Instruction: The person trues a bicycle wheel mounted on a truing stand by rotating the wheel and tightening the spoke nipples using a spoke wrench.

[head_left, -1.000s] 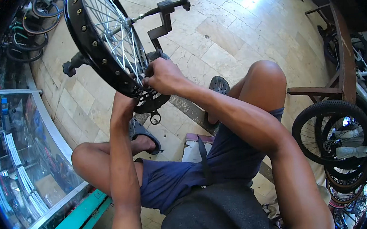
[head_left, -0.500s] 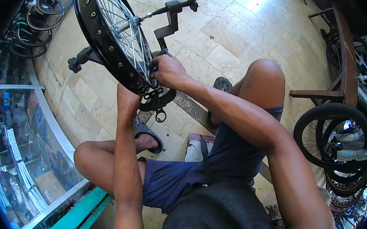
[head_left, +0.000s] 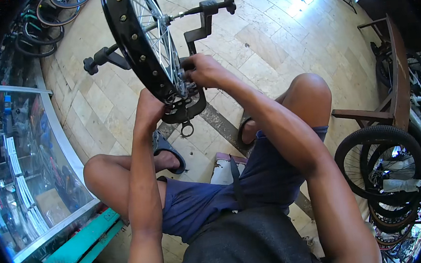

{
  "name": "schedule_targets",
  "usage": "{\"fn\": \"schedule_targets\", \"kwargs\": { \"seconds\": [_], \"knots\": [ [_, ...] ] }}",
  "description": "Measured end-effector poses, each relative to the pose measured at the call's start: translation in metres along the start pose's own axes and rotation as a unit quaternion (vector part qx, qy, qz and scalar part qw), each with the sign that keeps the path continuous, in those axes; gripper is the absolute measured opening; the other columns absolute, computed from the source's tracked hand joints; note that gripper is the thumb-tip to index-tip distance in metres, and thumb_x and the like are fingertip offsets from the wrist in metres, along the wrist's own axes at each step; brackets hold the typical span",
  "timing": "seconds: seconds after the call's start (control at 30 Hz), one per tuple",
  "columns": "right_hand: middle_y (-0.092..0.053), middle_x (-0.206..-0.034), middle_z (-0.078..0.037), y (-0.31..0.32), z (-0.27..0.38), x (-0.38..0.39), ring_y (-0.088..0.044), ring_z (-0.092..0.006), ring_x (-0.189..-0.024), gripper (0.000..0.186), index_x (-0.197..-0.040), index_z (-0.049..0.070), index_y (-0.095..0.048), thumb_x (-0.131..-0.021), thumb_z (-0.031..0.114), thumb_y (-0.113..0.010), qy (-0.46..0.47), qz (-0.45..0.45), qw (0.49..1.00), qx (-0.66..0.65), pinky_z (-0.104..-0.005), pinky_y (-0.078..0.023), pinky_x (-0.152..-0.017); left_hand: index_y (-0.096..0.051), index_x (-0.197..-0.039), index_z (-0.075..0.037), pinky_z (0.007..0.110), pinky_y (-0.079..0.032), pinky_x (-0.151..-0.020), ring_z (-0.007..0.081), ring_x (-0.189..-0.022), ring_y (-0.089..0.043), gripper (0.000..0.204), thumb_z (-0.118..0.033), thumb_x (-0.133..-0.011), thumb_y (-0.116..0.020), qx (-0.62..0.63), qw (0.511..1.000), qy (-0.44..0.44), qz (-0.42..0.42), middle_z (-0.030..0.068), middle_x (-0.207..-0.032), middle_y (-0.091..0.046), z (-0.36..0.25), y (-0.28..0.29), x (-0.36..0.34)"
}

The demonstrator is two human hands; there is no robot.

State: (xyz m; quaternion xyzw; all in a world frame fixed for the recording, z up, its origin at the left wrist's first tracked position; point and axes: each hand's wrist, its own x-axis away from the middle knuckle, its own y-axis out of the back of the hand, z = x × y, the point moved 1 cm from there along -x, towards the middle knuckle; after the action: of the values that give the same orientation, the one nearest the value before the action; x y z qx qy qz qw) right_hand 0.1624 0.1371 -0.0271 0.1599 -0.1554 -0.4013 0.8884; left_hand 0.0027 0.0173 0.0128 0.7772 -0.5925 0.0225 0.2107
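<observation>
A black bicycle wheel rim (head_left: 134, 43) with silver spokes (head_left: 163, 48) stands upright in a black truing stand (head_left: 199, 102). The axle passes through the silver hub (head_left: 163, 20), between the stand's two arms. My right hand (head_left: 207, 71) is closed at the lower right side of the rim, fingertips bent inward by the spoke ends. Whatever those fingers pinch is too small to make out. On the opposite side, my left hand (head_left: 150, 106) is at the bottom of the rim; its fingers are hidden behind the rim and stand.
A glass display case (head_left: 30, 160) flanks me on the left, above a green bench (head_left: 77, 255). To the right are a brown wooden bench (head_left: 397, 67) and several bicycle wheels (head_left: 379, 133). More tyres (head_left: 40, 36) hang at the far left. Pale tiles (head_left: 260, 73) cover the floor.
The view has shifted slightly, so the wheel appears a little farther right. My right hand has moved slightly right and up along the stand side. My left hand stays by the rim's bottom.
</observation>
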Motion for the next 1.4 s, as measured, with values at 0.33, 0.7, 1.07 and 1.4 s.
{"fn": "schedule_targets", "kwargs": {
  "seconds": [0.33, 0.7, 1.07, 1.4],
  "knots": [
    [-0.074, -0.085, -0.016, -0.011, 0.029, 0.028, -0.069, -0.0261, -0.073, 0.025, -0.105, -0.005, -0.074, -0.089, 0.014, -0.07, -0.027, -0.047, 0.996, 0.073, -0.0381, -0.056, -0.074, -0.072, -0.093, 0.003, 0.023, -0.041, -0.051, 0.0105, -0.059, -0.057, 0.014, -0.009, -0.085, -0.069, 0.115, 0.992, 0.022, 0.048, 0.0072, -0.074, -0.067, 0.01, 0.012, 0.003],
    [-0.073, -0.085, -0.024, -0.03, 0.028, 0.035, -0.069, -0.0431, -0.077, 0.032, -0.096, -0.006, -0.075, -0.087, 0.025, -0.07, -0.033, -0.13, 0.988, 0.074, -0.048, -0.056, -0.075, -0.072, -0.096, 0.002, 0.022, -0.042, -0.053, 0.0102, -0.061, -0.057, 0.015, -0.008, -0.085, -0.07, 0.128, 0.991, 0.015, 0.037, 0.0066, -0.075, -0.067, 0.014, 0.011, -0.001],
    [-0.074, -0.084, -0.019, -0.013, 0.034, 0.036, -0.069, -0.0344, -0.073, 0.029, -0.1, -0.005, -0.076, -0.089, 0.021, -0.071, -0.032, -0.044, 0.998, 0.03, -0.0418, -0.056, -0.073, -0.073, -0.101, 0.002, 0.024, -0.052, -0.06, 0.0142, -0.07, -0.067, 0.018, -0.012, -0.089, -0.073, 0.113, 0.994, 0.006, 0.012, 0.0087, -0.085, -0.073, 0.007, -0.005, -0.001],
    [-0.072, -0.078, -0.011, -0.004, 0.037, 0.035, -0.064, -0.0217, -0.065, 0.026, -0.103, -0.005, -0.078, -0.087, 0.016, -0.075, -0.056, 0.004, 0.997, -0.061, -0.0336, -0.053, -0.068, -0.074, -0.103, 0.002, 0.024, -0.054, -0.062, 0.0142, -0.073, -0.069, 0.023, -0.016, -0.088, -0.077, 0.108, 0.994, 0.017, 0.011, 0.0105, -0.087, -0.075, -0.005, -0.003, 0.007]
  ]
}}
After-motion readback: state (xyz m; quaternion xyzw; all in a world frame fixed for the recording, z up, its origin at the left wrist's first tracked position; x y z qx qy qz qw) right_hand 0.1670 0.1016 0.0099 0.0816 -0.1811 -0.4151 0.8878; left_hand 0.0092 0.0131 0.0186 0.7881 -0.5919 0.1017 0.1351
